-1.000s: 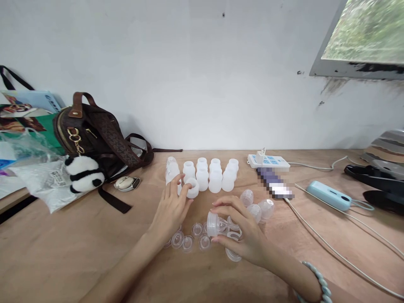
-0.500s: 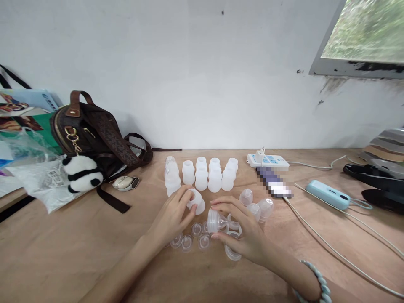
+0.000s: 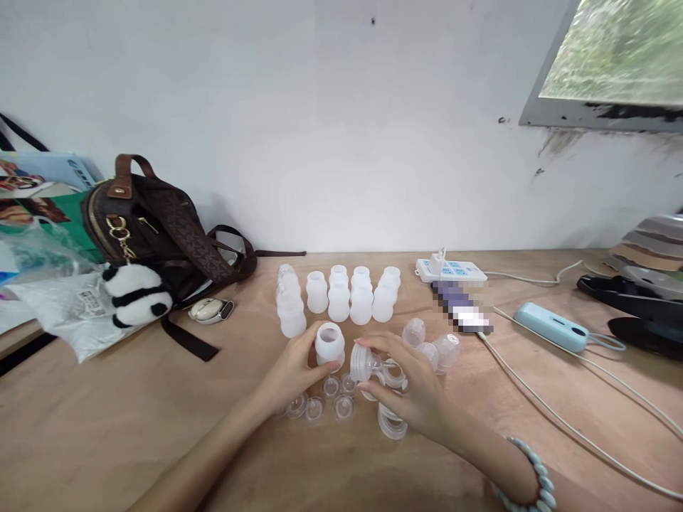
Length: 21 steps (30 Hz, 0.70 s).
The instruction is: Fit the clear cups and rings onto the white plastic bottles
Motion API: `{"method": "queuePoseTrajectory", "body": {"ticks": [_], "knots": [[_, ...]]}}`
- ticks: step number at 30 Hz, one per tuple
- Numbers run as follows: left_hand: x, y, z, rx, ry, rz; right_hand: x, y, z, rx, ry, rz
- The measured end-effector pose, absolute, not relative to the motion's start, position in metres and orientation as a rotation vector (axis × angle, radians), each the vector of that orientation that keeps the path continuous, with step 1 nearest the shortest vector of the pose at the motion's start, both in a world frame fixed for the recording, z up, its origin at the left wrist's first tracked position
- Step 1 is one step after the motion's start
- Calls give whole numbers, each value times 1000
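Worktop of brown wood (image 3: 133,419) carries rows of waisted, translucent white plastic bottles (image 3: 361,306) at the back. Near the middle, the left hand (image 3: 291,366) has its fingers and thumb wrapped around one open-mouthed white bottle (image 3: 329,341), roughly upright; whether its base rests on the wood, I cannot tell. Beside it, the right hand (image 3: 413,377) grips a ribbed clear plastic collar with a teat (image 3: 361,363) sideways, wide end facing the bottle. Clear domed caps (image 3: 447,353) and small clear round discs (image 3: 343,409) lie nearby. The step looks like fitting collar to bottle; the next move seems to call for levelling the collar over the mouth.
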<state>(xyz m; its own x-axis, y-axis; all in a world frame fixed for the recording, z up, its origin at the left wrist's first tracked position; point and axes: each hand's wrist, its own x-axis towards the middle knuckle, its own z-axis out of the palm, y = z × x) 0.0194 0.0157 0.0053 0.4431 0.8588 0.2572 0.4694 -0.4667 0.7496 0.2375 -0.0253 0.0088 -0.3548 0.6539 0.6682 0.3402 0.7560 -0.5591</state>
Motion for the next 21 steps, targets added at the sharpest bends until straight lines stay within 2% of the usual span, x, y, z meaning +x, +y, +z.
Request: {"method": "queuePoseTrajectory", "body": {"ticks": [9, 21], "knots": [[8, 7, 29, 1942, 963, 929, 240, -23, 10, -845, -1860, 308], [4, 2, 39, 1457, 920, 825, 243, -23, 12, -634, -1935, 140]]}}
